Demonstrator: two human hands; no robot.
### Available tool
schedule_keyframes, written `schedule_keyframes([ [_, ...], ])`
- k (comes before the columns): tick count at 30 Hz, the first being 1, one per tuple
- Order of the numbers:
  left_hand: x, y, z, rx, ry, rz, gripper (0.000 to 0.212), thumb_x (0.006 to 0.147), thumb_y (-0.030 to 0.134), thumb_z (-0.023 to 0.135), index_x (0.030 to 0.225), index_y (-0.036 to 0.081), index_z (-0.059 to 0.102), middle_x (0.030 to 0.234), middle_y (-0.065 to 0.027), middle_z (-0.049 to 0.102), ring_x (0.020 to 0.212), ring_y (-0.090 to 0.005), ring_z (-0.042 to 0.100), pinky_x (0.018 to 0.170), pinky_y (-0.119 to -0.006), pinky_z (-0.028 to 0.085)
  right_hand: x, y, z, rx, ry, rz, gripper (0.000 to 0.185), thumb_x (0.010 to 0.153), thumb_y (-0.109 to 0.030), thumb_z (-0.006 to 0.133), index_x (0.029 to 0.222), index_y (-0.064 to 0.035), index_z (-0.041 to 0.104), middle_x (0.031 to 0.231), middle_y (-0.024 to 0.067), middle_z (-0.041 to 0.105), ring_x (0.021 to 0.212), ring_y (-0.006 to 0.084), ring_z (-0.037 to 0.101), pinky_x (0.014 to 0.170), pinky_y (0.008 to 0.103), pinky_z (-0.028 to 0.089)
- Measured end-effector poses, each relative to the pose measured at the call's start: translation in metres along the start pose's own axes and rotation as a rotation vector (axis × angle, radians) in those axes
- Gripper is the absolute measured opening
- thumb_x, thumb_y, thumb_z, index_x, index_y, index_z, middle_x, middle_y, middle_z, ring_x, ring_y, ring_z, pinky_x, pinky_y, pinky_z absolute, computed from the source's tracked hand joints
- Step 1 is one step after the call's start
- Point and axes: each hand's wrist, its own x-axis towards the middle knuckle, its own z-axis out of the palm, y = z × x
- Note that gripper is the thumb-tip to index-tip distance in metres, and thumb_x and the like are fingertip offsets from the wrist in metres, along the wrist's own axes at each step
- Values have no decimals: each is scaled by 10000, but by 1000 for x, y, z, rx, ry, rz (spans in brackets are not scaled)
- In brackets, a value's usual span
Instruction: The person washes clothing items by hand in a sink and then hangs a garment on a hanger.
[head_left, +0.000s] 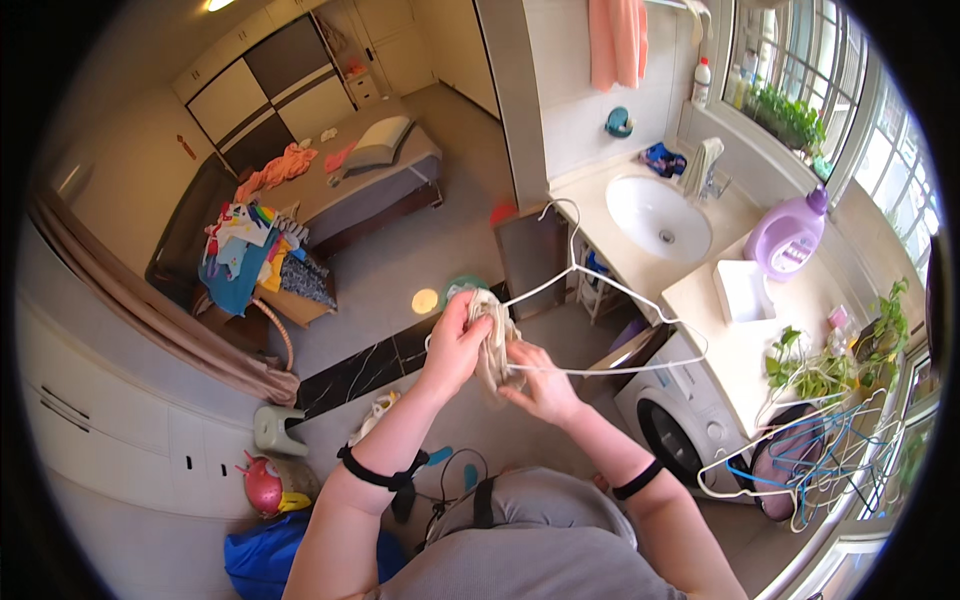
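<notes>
A white clothes hanger extends to the right from a bunched beige garment in front of me. Its hook points up and away, and its left end is hidden by the cloth. My left hand grips the gathered cloth from the left, thumb on top. On the other side my right hand pinches the lower part of the same cloth, its fingers lying over the hanger's bottom bar. The garment's exact kind cannot be told while it is bunched.
A sink is set in the counter ahead right, with a purple detergent bottle and white box nearby. Below is a washing machine. Tangled hangers hang at right; a stool and blue bag stand left.
</notes>
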Motion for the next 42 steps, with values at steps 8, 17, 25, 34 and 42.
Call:
schedule_keyframes([
  [8, 38, 4, -74, -68, 166, -18, 252, 887, 47, 525, 1136, 43, 485, 1004, -34, 570, 922, -109, 529, 827, -262, 432, 16, 40, -26, -385, -173, 21, 423, 765, -519, 632, 883, -114, 659, 1155, 27, 614, 1188, 188, 496, 1019, 608, 254],
  [17, 78, -12, -115, 211, 93, 167, 303, 879, 30, 550, 1174, 66, 488, 836, 7, 534, 729, -73, 488, 629, -222, 405, 30, 41, -150, -512, -6, 218, 342, 735, -444, 698, 728, -106, 655, 913, 10, 660, 1069, 149, 563, 1046, 632, 175],
  [25, 105, -1, -31, -164, 59, 178, 225, 905, 47, 545, 1129, 69, 543, 816, 36, 526, 710, -40, 459, 613, -203, 379, 70, 35, -192, 118, 503, 191, 265, 756, -129, 721, 987, -42, 626, 1211, 114, 541, 1162, 282, 485, 949, 387, 412],
  [34, 144, 26, 37, -336, 54, 83, 181, 904, 85, 567, 1085, 93, 565, 856, 37, 566, 704, -39, 511, 579, -200, 402, 98, 68, -292, -228, 552, 131, 199, 789, -146, 701, 917, 0, 657, 1062, 119, 566, 843, 200, 585, 704, 308, 487],
  [42, 213, 51, 75, -520, 122, 12, 254, 879, 86, 614, 1131, 98, 581, 906, 17, 595, 786, -75, 569, 624, -207, 465, 133, 89, -393, 106, 332, 488, 294, 912, -282, 574, 820, -10, 637, 630, 9, 542, 589, 85, 471, 572, 291, 430],
])
